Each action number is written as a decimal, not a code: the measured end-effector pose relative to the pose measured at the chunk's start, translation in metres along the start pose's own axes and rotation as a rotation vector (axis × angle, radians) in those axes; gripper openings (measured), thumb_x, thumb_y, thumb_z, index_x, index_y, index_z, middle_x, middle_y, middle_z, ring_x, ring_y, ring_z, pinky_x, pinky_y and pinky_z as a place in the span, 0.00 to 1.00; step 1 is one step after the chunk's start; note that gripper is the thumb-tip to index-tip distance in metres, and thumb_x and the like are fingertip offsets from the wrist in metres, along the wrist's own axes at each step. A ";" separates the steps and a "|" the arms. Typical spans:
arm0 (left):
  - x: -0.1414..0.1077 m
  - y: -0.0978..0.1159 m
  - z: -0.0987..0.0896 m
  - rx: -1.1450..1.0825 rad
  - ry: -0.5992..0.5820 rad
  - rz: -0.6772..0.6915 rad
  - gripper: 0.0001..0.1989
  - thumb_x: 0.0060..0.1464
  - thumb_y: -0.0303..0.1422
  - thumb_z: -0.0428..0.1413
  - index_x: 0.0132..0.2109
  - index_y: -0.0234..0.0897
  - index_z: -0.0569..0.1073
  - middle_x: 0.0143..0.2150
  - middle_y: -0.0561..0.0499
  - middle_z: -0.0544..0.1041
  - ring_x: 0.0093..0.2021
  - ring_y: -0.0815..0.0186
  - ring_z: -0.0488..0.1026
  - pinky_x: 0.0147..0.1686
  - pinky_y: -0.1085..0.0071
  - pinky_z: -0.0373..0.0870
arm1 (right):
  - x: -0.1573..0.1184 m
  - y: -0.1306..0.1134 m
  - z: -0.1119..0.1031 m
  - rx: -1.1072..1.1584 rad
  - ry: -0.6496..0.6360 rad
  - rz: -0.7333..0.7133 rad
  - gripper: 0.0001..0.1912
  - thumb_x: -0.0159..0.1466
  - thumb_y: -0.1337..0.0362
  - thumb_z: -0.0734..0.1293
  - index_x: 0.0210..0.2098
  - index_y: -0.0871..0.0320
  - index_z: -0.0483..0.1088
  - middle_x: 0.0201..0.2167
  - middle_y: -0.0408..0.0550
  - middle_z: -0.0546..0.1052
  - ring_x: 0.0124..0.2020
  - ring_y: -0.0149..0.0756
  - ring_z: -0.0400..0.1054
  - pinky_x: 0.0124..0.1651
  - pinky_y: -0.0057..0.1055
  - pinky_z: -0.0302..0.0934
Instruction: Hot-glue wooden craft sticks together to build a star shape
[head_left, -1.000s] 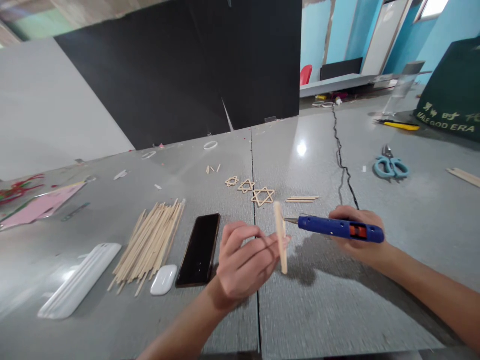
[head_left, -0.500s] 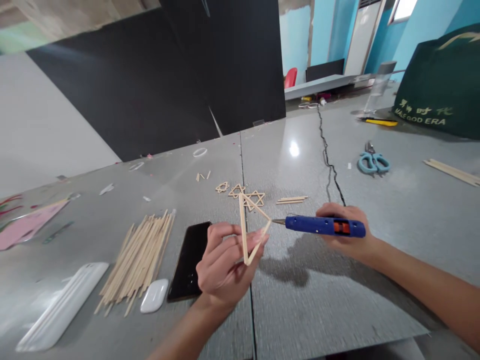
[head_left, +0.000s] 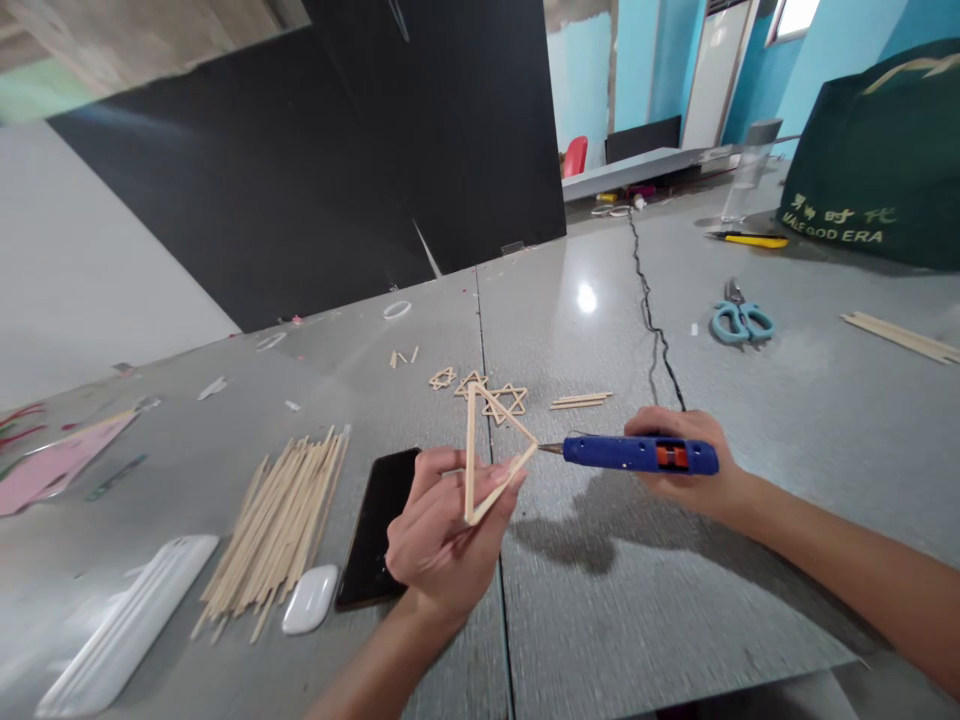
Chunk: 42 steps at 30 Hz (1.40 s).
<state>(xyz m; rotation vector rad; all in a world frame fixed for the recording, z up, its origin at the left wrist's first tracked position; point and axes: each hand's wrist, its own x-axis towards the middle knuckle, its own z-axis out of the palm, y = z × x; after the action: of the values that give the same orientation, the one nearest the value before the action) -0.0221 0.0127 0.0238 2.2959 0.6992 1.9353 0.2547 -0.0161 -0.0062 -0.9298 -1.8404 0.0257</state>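
Note:
My left hand (head_left: 450,535) pinches a triangle of thin wooden sticks (head_left: 471,455) by its lower side, holding it up above the table. In my right hand (head_left: 686,455) is a blue hot glue gun (head_left: 626,453), its metal nozzle at the triangle's right corner. Whether the tip touches the wood I cannot tell. Behind the triangle lie several stick stars: a small one (head_left: 442,378), a middle one (head_left: 471,384) partly covered by the triangle's top, and a larger one (head_left: 510,402). A few loose sticks (head_left: 581,400) lie to their right.
Left of my hand are a black phone (head_left: 373,535), a white case (head_left: 310,600), a pile of wooden sticks (head_left: 274,535) and a long white box (head_left: 127,625). Scissors (head_left: 741,318), a yellow cutter (head_left: 750,240), a black cord (head_left: 651,310) and a green bag (head_left: 874,165) are to the right.
The triangle in my left hand has tilted and shifted slightly left, and the glue gun has followed it. The whole view has shifted a little.

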 end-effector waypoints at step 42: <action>0.002 -0.011 0.016 -0.896 0.033 -1.269 0.17 0.41 0.41 0.81 0.31 0.38 0.84 0.28 0.54 0.77 0.32 0.73 0.70 0.39 0.77 0.69 | -0.001 -0.003 0.005 0.090 0.054 0.129 0.08 0.66 0.68 0.72 0.42 0.52 0.70 0.25 0.35 0.75 0.20 0.27 0.67 0.26 0.24 0.60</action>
<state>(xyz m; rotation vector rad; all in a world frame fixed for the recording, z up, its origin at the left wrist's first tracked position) -0.0097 0.0268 0.0186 0.8538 0.7522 1.1991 0.2491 -0.0165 -0.0085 -0.9753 -1.7137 0.1606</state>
